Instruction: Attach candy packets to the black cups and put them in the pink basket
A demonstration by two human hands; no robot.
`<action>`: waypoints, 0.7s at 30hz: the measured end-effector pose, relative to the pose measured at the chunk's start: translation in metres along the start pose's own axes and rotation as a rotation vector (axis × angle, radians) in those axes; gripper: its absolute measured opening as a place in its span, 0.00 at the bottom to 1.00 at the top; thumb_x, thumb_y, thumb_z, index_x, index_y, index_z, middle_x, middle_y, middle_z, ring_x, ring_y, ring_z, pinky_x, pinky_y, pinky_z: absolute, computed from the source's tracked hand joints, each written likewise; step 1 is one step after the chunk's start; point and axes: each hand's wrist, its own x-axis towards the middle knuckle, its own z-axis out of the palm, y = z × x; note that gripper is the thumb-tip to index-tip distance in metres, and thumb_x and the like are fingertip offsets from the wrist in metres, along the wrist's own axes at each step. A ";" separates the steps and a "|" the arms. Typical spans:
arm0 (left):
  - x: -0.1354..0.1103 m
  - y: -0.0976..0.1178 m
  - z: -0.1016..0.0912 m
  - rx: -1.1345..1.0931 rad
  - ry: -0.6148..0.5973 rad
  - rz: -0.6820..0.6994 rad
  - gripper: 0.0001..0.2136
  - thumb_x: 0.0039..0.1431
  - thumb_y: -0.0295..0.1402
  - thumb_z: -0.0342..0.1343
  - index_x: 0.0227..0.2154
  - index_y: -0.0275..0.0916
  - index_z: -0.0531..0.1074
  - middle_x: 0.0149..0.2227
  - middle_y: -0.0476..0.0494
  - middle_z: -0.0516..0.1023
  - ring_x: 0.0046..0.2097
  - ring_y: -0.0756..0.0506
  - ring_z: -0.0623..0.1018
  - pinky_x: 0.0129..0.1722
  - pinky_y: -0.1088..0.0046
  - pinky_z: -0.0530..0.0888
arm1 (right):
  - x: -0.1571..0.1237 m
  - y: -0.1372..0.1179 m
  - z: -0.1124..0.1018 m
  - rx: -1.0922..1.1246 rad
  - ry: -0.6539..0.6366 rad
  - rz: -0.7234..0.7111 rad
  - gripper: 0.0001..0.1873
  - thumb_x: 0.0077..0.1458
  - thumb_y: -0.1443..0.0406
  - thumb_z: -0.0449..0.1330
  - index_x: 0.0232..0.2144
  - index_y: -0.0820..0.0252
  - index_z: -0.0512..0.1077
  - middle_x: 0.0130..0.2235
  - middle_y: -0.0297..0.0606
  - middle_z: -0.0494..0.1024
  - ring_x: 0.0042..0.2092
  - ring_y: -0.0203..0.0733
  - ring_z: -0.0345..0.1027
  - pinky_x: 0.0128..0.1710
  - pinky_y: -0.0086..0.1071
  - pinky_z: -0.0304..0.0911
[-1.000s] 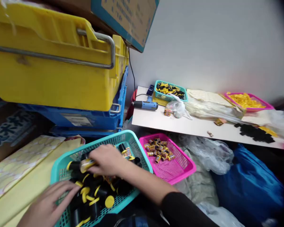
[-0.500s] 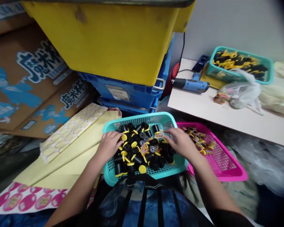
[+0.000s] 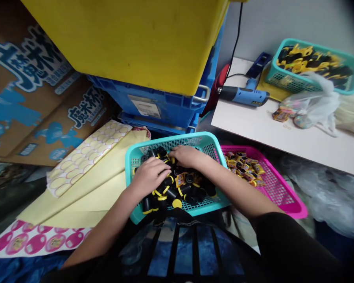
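A teal mesh basket (image 3: 208, 142) rests on my lap, filled with several small black cylinders with yellow caps (image 3: 177, 192). My left hand (image 3: 150, 175) lies on the pile at the basket's left side, fingers curled down over the cylinders. My right hand (image 3: 186, 155) reaches into the far middle of the basket, fingers bent among the pieces. The two hands almost meet. What either hand holds is hidden under the fingers.
A pink basket (image 3: 279, 196) with small labelled pieces sits just right of the teal one. Yellow sticker sheets (image 3: 85, 173) lie to the left. Stacked yellow (image 3: 129, 39) and blue crates (image 3: 153, 106) rise behind. A white board (image 3: 283, 137) carries a blue tool (image 3: 243, 95), a bag and another teal basket (image 3: 312, 65).
The view tilted further down. My right hand moved left from the basket's right edge to its far middle. My left hand slid inward over the pile.
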 end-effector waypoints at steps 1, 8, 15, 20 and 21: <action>0.005 0.007 0.006 0.005 -0.055 0.023 0.11 0.63 0.37 0.50 0.35 0.39 0.77 0.36 0.43 0.80 0.41 0.43 0.74 0.45 0.65 0.69 | -0.005 0.002 0.000 0.012 0.031 0.021 0.18 0.55 0.71 0.56 0.49 0.59 0.70 0.46 0.44 0.72 0.48 0.49 0.65 0.42 0.35 0.61; 0.034 0.031 0.042 0.031 -0.235 -0.044 0.07 0.56 0.26 0.56 0.36 0.37 0.76 0.34 0.41 0.80 0.41 0.41 0.75 0.42 0.66 0.71 | -0.074 0.015 0.013 0.630 0.624 0.189 0.13 0.51 0.65 0.57 0.41 0.62 0.65 0.41 0.37 0.70 0.41 0.38 0.64 0.41 0.30 0.59; 0.009 0.020 0.009 -0.136 -0.080 -0.266 0.15 0.60 0.28 0.52 0.49 0.40 0.72 0.32 0.48 0.81 0.39 0.44 0.77 0.40 0.70 0.73 | -0.115 0.008 0.037 1.151 0.714 0.319 0.14 0.54 0.63 0.49 0.40 0.61 0.68 0.34 0.35 0.70 0.38 0.37 0.63 0.40 0.31 0.58; -0.015 0.025 -0.002 -0.228 0.265 -0.367 0.12 0.59 0.33 0.55 0.45 0.42 0.76 0.33 0.47 0.79 0.36 0.47 0.78 0.42 0.70 0.73 | -0.093 -0.019 0.037 1.087 0.709 0.371 0.18 0.57 0.52 0.54 0.37 0.60 0.73 0.35 0.36 0.73 0.39 0.39 0.65 0.40 0.32 0.58; -0.017 0.027 -0.003 -0.287 0.335 -0.416 0.12 0.58 0.34 0.56 0.45 0.42 0.76 0.34 0.47 0.79 0.35 0.48 0.78 0.41 0.70 0.73 | -0.088 -0.024 0.036 1.074 0.703 0.356 0.19 0.56 0.52 0.55 0.39 0.60 0.73 0.36 0.37 0.73 0.39 0.39 0.65 0.40 0.32 0.59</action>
